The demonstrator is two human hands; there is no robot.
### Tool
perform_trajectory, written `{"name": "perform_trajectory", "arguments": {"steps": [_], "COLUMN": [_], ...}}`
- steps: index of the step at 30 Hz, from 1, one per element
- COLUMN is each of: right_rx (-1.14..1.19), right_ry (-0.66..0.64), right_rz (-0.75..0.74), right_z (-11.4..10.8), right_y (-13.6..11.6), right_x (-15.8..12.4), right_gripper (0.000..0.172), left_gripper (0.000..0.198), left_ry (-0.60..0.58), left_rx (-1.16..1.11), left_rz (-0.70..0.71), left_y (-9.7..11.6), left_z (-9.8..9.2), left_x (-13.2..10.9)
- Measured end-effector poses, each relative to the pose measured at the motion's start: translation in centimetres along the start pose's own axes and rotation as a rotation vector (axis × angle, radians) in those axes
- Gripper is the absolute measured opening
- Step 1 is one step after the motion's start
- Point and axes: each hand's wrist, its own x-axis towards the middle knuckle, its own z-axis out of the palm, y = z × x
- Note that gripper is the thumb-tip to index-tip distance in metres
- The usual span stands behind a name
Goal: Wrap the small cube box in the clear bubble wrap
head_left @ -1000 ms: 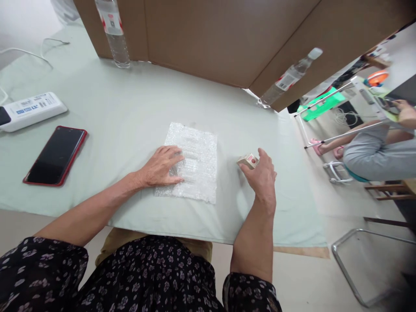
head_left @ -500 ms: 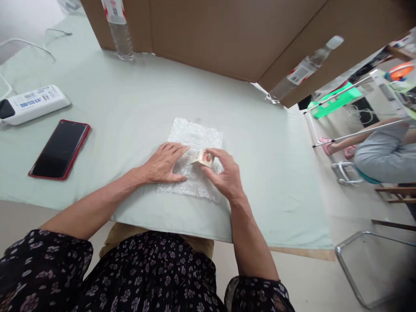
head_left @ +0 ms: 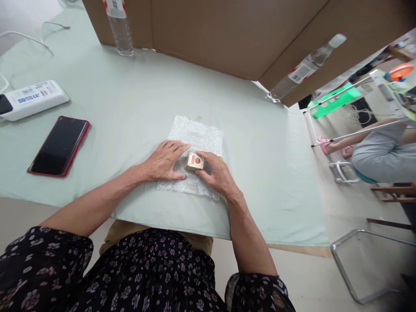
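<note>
Right hand has box, at middle of wrap

Box (head_left: 195, 161): between the hands, over the middle of the bubble wrap (head_left: 199, 132), red-printed face up. Can't tell if it bears fully on the wrap.

Right hand (head_left: 219, 175): clamped on the box, thumb on the near side, fingers on the far side, reaching in from the right.

Left hand (head_left: 164, 161): thumb and fingers apart, palm down over the wrap's left edge, fingertips near the box.

Wrap lies flat on the pale green cloth (head_left: 130, 99), near the front edge of the table.

Rest: phone (head_left: 58, 146) in red case, left of the left hand, well apart from the wrap. White power bank (head_left: 35, 100) just beyond it. Two water bottles, left (head_left: 121, 32) and right (head_left: 300, 73), stand against the cardboard (head_left: 208, 37). Seated person (head_left: 380, 154) off to the right, grey trousers, pink shoes.
</note>
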Motion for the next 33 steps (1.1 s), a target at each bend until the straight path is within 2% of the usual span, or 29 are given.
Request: {"name": "perform_trajectory", "arguments": {"steps": [12, 28, 33], "right_rx": [0.032, -0.005, -0.039], "right_ry": [0.034, 0.051, 0.058], "right_rz": [-0.035, -0.001, 0.012], "right_z": [0.56, 0.99, 0.03], "right_y": [0.49, 0.36, 0.09], "right_x": [-0.02, 0.12, 0.08], "right_gripper": [0.051, 0.053, 0.056], "left_gripper": [0.089, 0.087, 0.085], "left_ry": [-0.024, -0.004, -0.010], "left_rx": [0.018, 0.010, 0.019], "left_rz": [-0.011, 0.019, 0.022], "left_y": [0.15, -0.03, 0.06], "left_z": [-0.21, -0.11, -0.23], "left_x": [0.02, -0.04, -0.02]}}
